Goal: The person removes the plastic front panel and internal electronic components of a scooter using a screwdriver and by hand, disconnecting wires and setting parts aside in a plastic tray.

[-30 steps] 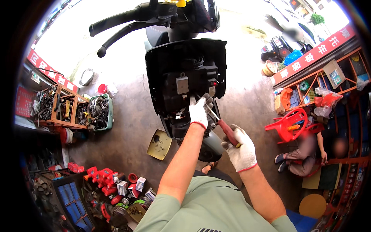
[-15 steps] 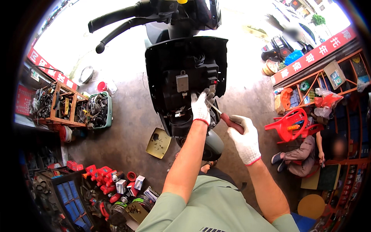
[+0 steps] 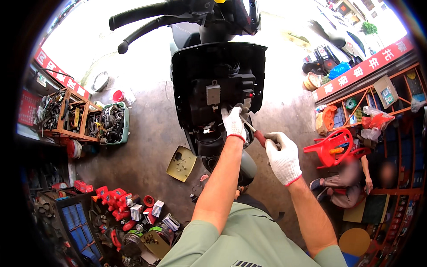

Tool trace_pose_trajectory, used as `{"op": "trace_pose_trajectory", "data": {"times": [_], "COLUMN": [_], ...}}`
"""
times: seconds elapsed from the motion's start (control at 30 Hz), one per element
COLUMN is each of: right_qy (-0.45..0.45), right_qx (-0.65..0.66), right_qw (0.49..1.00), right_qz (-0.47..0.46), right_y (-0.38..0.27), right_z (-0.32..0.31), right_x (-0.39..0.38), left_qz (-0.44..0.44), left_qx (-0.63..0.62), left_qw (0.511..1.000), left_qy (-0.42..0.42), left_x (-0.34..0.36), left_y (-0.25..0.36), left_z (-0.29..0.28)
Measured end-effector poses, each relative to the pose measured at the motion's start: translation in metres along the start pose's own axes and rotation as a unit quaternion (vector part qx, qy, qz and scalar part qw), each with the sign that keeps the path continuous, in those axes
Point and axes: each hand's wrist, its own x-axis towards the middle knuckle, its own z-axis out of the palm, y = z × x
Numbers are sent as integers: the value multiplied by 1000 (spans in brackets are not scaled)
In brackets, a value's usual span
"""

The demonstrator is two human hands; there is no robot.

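Note:
In front of me stands a scooter with its black front shell opened up, showing wiring and a grey finned box. My left hand, in a white knitted glove, reaches into the lower part of the shell. Its fingers are bent together near the tip of the screwdriver; whatever they grip is hidden. My right hand, gloved likewise, is closed round the red handle of a screwdriver. The shaft slants up and left toward my left fingertips. A white connector hangs beside my left wrist.
A yellowish tray with small parts lies on the floor left of the front wheel. Red bottles and boxes crowd the lower left. At right are a red plastic chair and a seated person. The handlebar grip juts out above.
The whole view has shifted slightly, moving the scooter a little right. My right hand's grip on the screwdriver handle has turned somewhat, covering more of it. My left hand stays at the same spot.

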Motion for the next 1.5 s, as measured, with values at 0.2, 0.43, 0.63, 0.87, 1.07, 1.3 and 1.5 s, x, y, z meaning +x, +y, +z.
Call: {"op": "trace_pose_trajectory", "data": {"times": [0.2,0.43,0.63,0.87,1.07,1.3,1.5], "right_qy": [3,50,49,-16,-1,-12,-51], "right_qx": [-23,-36,-41,75,164,183,166], "right_qw": [999,996,991,996,982,973,974], "right_qz": [-30,-72,-120,45,97,143,146], "right_y": [-5,37,54,71,71,64,59], "right_z": [-2,2,-11,-25,-32,-15,-3], "right_x": [-2,-41,-89,-128,-145,-138,-131], "left_qz": [-1,-25,-35,9,-8,-25,-7], "left_qx": [-29,-36,-25,-44,-32,-62,-103], "left_qw": [999,999,998,999,997,995,994], "left_qy": [28,20,35,13,-66,-72,16], "left_x": [2,-11,-39,-55,-78,-102,-106], "left_y": [1,6,34,59,98,116,104], "left_z": [0,-15,-8,-23,-91,-189,-238]}}
